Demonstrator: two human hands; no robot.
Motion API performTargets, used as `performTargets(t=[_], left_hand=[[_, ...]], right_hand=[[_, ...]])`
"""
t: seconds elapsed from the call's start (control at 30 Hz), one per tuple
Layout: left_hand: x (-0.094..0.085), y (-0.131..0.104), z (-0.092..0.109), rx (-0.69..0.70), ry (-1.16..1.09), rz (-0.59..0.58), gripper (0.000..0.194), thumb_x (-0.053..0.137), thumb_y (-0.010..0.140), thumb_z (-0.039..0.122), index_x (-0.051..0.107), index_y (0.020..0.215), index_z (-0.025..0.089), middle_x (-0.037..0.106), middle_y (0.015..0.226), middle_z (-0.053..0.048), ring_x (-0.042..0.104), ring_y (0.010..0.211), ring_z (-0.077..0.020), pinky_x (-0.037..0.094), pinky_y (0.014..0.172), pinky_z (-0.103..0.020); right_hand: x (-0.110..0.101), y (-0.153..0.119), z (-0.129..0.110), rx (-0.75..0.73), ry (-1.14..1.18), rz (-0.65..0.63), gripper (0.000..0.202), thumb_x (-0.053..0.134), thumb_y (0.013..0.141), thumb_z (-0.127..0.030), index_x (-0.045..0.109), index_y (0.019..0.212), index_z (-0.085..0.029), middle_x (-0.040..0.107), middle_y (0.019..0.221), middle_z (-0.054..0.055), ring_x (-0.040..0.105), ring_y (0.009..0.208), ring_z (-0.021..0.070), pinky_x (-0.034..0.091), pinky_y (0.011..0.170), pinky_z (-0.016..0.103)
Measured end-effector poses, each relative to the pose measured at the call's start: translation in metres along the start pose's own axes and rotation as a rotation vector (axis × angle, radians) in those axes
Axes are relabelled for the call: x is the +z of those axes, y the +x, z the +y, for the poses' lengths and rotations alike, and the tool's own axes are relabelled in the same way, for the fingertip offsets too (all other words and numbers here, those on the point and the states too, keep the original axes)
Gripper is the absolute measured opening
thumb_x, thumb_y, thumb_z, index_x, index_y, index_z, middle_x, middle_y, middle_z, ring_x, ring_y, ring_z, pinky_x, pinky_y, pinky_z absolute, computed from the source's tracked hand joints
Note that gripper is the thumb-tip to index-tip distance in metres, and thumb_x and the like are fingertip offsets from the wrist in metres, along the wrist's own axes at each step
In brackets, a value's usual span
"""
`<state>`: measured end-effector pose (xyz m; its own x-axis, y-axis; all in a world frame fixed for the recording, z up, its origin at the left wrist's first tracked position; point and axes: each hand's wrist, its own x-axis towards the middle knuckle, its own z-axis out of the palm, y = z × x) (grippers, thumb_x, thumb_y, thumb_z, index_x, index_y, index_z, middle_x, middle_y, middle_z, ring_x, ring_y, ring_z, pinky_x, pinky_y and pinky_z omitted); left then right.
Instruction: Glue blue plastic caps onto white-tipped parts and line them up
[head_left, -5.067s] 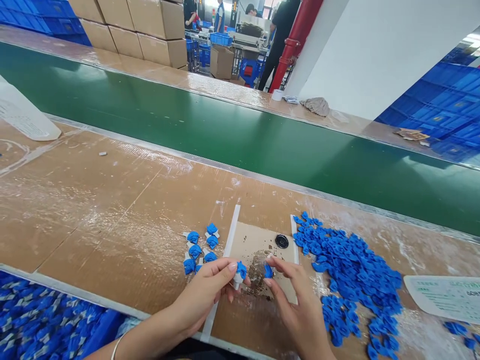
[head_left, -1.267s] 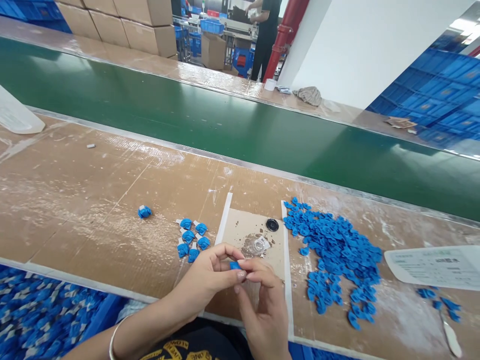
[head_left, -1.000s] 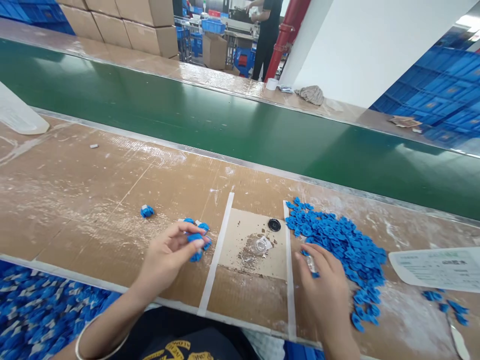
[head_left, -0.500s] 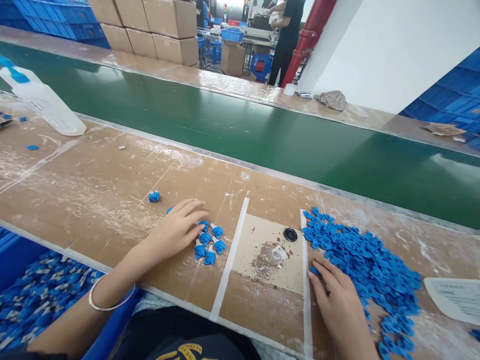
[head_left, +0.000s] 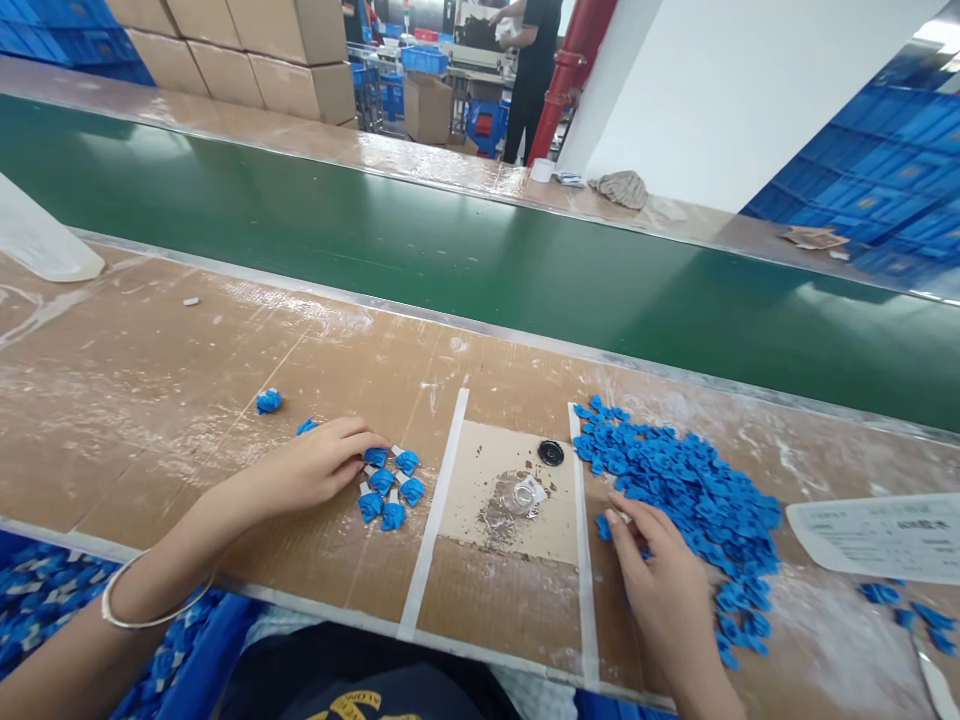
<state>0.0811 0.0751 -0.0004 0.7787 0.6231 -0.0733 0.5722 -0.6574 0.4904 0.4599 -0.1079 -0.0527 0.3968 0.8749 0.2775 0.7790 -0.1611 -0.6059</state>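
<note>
My left hand (head_left: 326,462) is at the left group of small blue pieces with white tabs (head_left: 392,515). Its thumb and fingers are closed on the edge of one blue piece (head_left: 376,457). Another blue piece (head_left: 307,427) peeks out behind that hand. My right hand (head_left: 664,575) is at the near left edge of a heap of blue pieces (head_left: 690,480), thumb and index together. Between those fingertips is something small and pale, too small to name. A blue piece (head_left: 603,527) lies just left of the thumb.
Between two white tape strips lies a beige sheet (head_left: 469,500) with a clear round part (head_left: 526,493) and a black disc (head_left: 550,453). A green conveyor belt (head_left: 450,250) runs behind. White bottles (head_left: 885,535) (head_left: 45,240) lie right and left. A blue bin (head_left: 210,660) stands lower left.
The view has swung to the right. My left hand has drawn slightly left. My right thumb and index have risen a little off the table and closed together.
</note>
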Motion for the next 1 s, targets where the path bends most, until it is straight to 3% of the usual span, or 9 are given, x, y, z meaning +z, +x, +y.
performTargets(t=[0.23, 0.47, 0.57, 0.73, 0.87, 1.0], left_hand=[[0.002, 0.001, 0.001, -0.040, 0.028, 0.002, 0.026, 0.043, 0.091, 0.021, 0.060, 0.111, 0.021, 0.061, 0.104, -0.008, 0.056, 0.101, -0.0238, 0.044, 0.087, -0.036], [0.004, -0.008, 0.012, -0.207, -0.133, 0.181, 0.024, 0.050, 0.091, 0.033, 0.061, 0.109, 0.020, 0.065, 0.100, -0.006, 0.060, 0.086, -0.0215, 0.047, 0.080, -0.035], [0.013, -0.017, 0.028, -0.305, -0.359, 0.276, 0.028, 0.058, 0.089, 0.037, 0.061, 0.110, 0.020, 0.066, 0.095, -0.005, 0.060, 0.078, -0.0190, 0.050, 0.073, -0.032], [0.038, -0.018, 0.068, -0.337, -1.094, 0.354, 0.040, 0.073, 0.080, 0.032, 0.061, 0.116, 0.021, 0.066, 0.106, -0.008, 0.064, 0.094, -0.0201, 0.053, 0.079, -0.030], [0.059, -0.007, 0.096, -0.288, -1.488, 0.308, 0.038, 0.075, 0.078, 0.026, 0.061, 0.113, 0.020, 0.068, 0.096, -0.005, 0.066, 0.086, -0.0153, 0.051, 0.080, -0.027], [0.075, 0.002, 0.111, -0.304, -1.635, 0.251, 0.036, 0.075, 0.080, 0.025, 0.057, 0.111, 0.018, 0.069, 0.092, -0.005, 0.069, 0.082, -0.0165, 0.050, 0.077, -0.028]], right_hand=[[-0.007, -0.005, 0.012, -0.370, -0.098, -0.084, 0.033, 0.045, 0.099, -0.041, 0.070, 0.105, -0.020, 0.069, 0.105, 0.010, 0.064, 0.095, 0.0256, 0.055, 0.081, 0.043], [-0.003, -0.008, 0.022, -0.438, -0.163, -0.108, 0.034, 0.042, 0.100, -0.040, 0.069, 0.104, -0.020, 0.069, 0.105, 0.011, 0.065, 0.097, 0.0264, 0.056, 0.084, 0.045], [-0.007, -0.006, 0.005, -0.437, -0.141, -0.091, 0.029, 0.046, 0.099, -0.040, 0.064, 0.107, -0.019, 0.068, 0.102, 0.010, 0.065, 0.093, 0.0252, 0.056, 0.080, 0.041], [-0.002, 0.006, -0.047, -0.460, 0.006, -0.112, 0.031, 0.056, 0.096, -0.032, 0.053, 0.125, -0.021, 0.067, 0.102, 0.007, 0.063, 0.082, 0.0198, 0.053, 0.073, 0.034], [0.012, 0.020, -0.072, -0.621, 0.012, -0.150, 0.034, 0.056, 0.096, -0.027, 0.052, 0.129, -0.020, 0.067, 0.102, 0.008, 0.060, 0.089, 0.0240, 0.051, 0.076, 0.038], [0.019, 0.022, -0.076, -0.627, 0.020, -0.187, 0.032, 0.056, 0.096, -0.026, 0.056, 0.127, -0.020, 0.068, 0.101, 0.008, 0.059, 0.088, 0.0249, 0.051, 0.075, 0.039]])
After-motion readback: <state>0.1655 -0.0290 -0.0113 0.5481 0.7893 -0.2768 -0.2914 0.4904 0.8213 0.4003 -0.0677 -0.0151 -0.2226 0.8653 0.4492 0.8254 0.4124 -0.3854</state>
